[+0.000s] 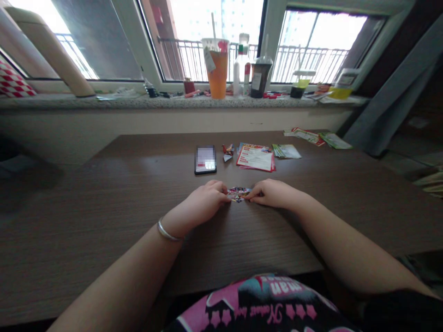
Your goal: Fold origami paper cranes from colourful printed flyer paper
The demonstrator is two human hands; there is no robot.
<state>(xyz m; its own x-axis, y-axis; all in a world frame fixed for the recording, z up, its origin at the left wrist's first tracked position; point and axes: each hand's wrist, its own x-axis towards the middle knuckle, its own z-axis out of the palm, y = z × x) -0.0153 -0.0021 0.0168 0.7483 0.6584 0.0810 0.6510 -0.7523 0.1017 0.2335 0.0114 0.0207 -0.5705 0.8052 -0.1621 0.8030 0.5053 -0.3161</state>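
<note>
A small piece of colourful printed paper [238, 193], which looks folded, lies on the brown table [145, 216] in front of me. My left hand [207, 200] pinches its left edge between thumb and fingers, a silver bangle on the wrist. On the opposite edge, the fingertips of my right hand [270, 193] close on the paper too. The paper's outer ends are hidden under my fingers. Just beyond sits a small folded paper figure [227, 151] in red and orange, with a pale part at its base.
A phone [205, 160] lies left of the folded figure. To the right are stacked printed sheets [256, 157], green-white papers [286, 151] and more leaflets [306, 136]. The windowsill [138, 102] holds an orange drink cup [218, 69], a dark drink cup [259, 78] and bottles [239, 71].
</note>
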